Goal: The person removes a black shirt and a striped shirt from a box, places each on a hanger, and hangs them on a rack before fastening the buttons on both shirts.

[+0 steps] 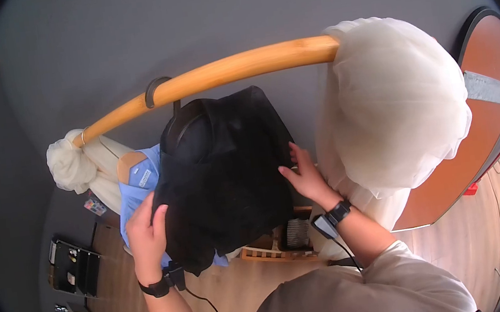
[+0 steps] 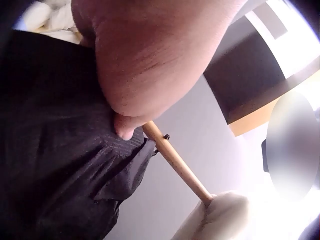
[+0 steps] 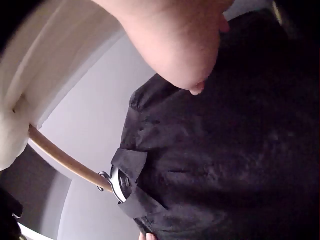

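Note:
A black collared shirt [image 1: 221, 178] hangs by a dark hanger hook [image 1: 157, 92] from a wooden rod [image 1: 239, 67]. At its left side my left hand [image 1: 146, 234] has its fingers extended, thumb apart; the left wrist view shows a fingertip [image 2: 125, 134] right at the cloth. My right hand [image 1: 308, 180] is spread at the opposite side, thumb and fingers apart near the shirt's edge. The right wrist view shows the shirt's collar [image 3: 131, 162] around the hanger neck. Just left of the black shirt, a light blue shirt [image 1: 140, 179] hangs on a wooden hanger [image 1: 127, 163], partly covered.
Bunched white sheer fabric [image 1: 399, 100] covers the rod's right end, and more white fabric [image 1: 70, 162] its left end. A grey wall [image 1: 232, 14] stands behind. Below is a wooden crate [image 1: 268, 255]; at right leans a black-rimmed oval mirror [image 1: 493, 54].

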### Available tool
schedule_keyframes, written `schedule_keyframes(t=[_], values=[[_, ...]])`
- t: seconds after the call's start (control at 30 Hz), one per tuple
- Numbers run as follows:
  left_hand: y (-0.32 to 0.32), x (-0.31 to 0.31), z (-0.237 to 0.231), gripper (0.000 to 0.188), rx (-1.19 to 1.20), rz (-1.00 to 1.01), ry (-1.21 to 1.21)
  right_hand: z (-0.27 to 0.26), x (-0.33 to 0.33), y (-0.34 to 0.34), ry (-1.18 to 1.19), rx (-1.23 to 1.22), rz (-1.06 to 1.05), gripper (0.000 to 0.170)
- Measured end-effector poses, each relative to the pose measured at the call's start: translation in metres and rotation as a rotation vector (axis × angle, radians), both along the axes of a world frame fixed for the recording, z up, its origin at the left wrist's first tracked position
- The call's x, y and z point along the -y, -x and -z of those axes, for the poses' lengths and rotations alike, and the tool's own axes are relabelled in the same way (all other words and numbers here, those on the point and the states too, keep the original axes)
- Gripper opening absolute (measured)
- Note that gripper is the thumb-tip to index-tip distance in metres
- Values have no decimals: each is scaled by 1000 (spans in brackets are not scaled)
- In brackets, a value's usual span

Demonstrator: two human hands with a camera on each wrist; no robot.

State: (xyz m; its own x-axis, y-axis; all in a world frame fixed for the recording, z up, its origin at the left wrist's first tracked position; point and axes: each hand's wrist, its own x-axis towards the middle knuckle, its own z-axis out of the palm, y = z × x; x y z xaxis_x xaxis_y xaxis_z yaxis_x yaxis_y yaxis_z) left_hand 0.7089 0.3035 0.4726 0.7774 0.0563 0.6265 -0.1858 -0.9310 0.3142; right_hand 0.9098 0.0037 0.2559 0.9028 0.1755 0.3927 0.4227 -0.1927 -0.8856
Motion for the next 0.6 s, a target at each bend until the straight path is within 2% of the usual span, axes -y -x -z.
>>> schedule_keyframes(t=[0.13, 0.27, 0.33, 0.43, 0.53, 0.6], values=[[-4, 13, 17, 33, -14, -4, 8, 13, 20, 16, -35, -37, 21, 76], [-13, 50, 25, 31, 115, 138, -50, 7, 32, 23, -187, -194, 70, 77], [-15, 77, 25, 32, 116, 186, -48, -7, 37, 34, -203, -219, 66, 83], [-15, 107, 28, 36, 31, 265, 31, -6, 33, 46, -252, -248, 72, 83], [-16, 113, 40, 44, 29, 320, 110, -21, 21, 68, -234, -324, 51, 82], [-10, 100, 57, 51, 42, 405, 190, -8, 18, 73, -117, -278, 66, 81]])
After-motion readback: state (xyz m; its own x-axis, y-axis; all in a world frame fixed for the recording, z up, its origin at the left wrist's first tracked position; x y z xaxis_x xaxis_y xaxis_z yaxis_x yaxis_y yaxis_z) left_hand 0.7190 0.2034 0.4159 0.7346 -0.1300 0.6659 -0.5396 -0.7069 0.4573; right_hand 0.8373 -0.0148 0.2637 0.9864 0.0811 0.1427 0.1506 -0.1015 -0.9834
